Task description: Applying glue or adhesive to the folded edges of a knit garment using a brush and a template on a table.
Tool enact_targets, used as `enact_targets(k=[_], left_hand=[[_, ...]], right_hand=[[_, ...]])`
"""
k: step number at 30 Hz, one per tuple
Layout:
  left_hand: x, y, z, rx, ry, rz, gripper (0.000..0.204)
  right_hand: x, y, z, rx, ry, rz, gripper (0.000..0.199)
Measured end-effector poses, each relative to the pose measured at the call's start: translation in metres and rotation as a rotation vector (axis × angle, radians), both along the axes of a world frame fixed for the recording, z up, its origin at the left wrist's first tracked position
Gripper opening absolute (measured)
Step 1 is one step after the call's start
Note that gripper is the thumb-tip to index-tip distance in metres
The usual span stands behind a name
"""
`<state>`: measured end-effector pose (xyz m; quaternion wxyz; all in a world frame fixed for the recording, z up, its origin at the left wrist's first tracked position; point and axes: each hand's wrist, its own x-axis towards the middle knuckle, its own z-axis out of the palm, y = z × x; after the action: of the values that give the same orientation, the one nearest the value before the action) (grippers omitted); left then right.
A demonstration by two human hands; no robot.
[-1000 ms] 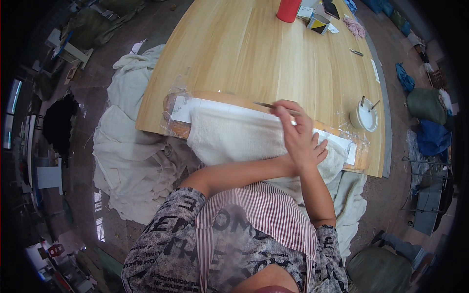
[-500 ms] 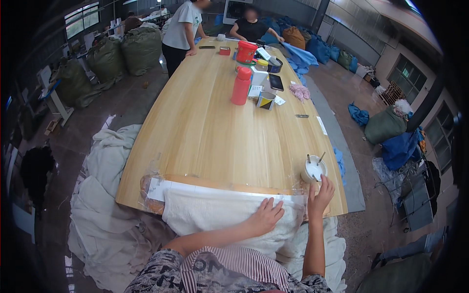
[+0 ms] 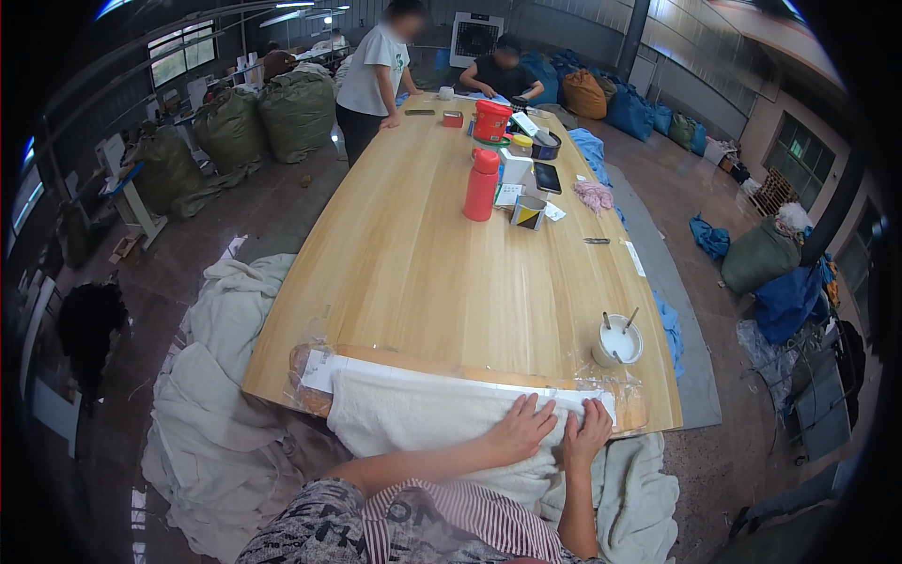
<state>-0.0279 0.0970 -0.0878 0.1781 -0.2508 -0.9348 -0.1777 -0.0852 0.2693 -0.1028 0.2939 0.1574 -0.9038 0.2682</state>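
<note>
A white fleecy cloth [image 3: 395, 414] lies over the near edge of the wooden table, hanging toward me. Along its far side runs a white strip [image 3: 320, 370] on a brown, clear-taped band [image 3: 451, 368]. My left hand [image 3: 522, 430] rests on the cloth near the strip, fingers stretched out. Close beside it, my right hand [image 3: 586, 434] lies at the cloth's right end, fingers apart and touching the strip. Neither hand shows anything in its grasp. Beyond the right hand stands a white tub [image 3: 618, 340] with thin sticks in it.
Farther along the table [image 3: 404, 273] are a red bottle [image 3: 482, 186], a phone [image 3: 547, 178], a red bucket [image 3: 491, 121] and small snips [image 3: 597, 242]. Piled white cloth [image 3: 211, 414] lies at the left. Two people [image 3: 374, 80] are at the far end.
My right hand has moved from beside the white tub, left and nearer, onto the cloth's right end. The left hand stays on the cloth. The view has shifted slightly.
</note>
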Motion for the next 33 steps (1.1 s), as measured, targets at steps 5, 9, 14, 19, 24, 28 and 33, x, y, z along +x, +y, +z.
enact_targets(k=[5,9,14,19,24,28,33], left_hand=[[0.017,-0.013,0.000,0.256,0.033,-0.044,0.053],[0.089,-0.079,0.035,0.596,0.136,0.122,0.032],[0.169,-0.161,-0.021,0.922,0.245,0.884,0.013],[0.181,-0.189,-0.066,1.359,0.245,1.153,0.033],[0.188,-0.192,-0.067,1.804,-0.136,1.054,0.032],[0.208,-0.190,-0.066,1.714,-0.276,0.726,0.031],[0.245,-0.218,-0.015,2.104,0.013,0.329,0.031]], right_hand=[[0.001,-0.004,0.001,0.011,0.033,-0.012,0.034],[0.001,-0.001,-0.002,-0.094,0.009,0.039,0.027],[-0.002,0.005,-0.007,-0.095,-0.010,0.036,0.023],[-0.008,0.004,-0.002,-0.330,-0.140,0.084,0.018],[0.026,0.004,0.036,-1.063,-0.483,0.444,0.010],[0.068,0.007,0.081,-1.285,-0.489,0.557,0.008],[0.115,0.043,0.117,-1.255,-0.527,0.772,0.021]])
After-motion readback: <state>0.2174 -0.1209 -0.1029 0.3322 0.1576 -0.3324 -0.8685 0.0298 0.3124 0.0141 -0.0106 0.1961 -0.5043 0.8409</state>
